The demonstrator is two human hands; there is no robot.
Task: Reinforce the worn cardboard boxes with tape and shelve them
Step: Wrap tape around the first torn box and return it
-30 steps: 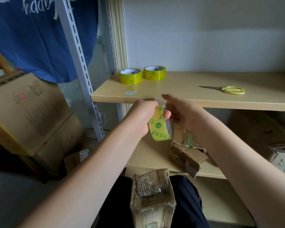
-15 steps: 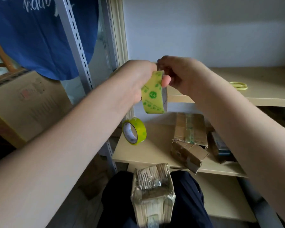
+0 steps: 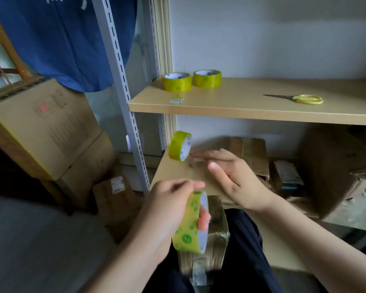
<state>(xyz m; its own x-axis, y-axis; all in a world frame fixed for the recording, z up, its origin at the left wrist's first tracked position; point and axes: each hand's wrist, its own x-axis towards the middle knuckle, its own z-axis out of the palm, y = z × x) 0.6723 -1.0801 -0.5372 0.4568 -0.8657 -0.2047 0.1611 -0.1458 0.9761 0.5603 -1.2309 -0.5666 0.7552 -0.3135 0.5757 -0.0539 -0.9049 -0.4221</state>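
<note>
Left hand [image 3: 173, 199] low and centre, fingers curled round a roll of yellow-green tape [image 3: 191, 224] — thumb tip showing through the core, the roll standing on edge over the lap. Right hand [image 3: 230, 178] just above and to the right, flat and spread, fingers straight, holding nothing; its fingertips are motion-blurred.

A second roll [image 3: 180, 145] shows on edge at the left end of the lower shelf [image 3: 178, 172], near the right hand's fingertips. Whether it rests on the board or is clear of it, cannot tell.

Small cardboard box [image 3: 207, 235] sits on the person's lap between the dark trouser legs, partly hidden behind the held roll; its surface looks glossy with clear tape already wound over it.

Upper shelf [image 3: 241, 106]: two more tape rolls lying flat at the back left, side by side — the left one [image 3: 177, 81], the right one [image 3: 207, 78]. A small scrap [image 3: 176, 101] lies near the front edge. Yellow-handled scissors [image 3: 298, 98] lie well to the right, blades pointing left.

Lower shelf also carries worn brown boxes [image 3: 249, 153] behind the right hand and a larger battered carton [image 3: 336, 172] at far right.

Left of the shelving: a grey slotted upright [image 3: 123, 98], stacked large cartons [image 3: 49, 127] on the floor, a blue garment [image 3: 68, 39] hanging above them.
</note>
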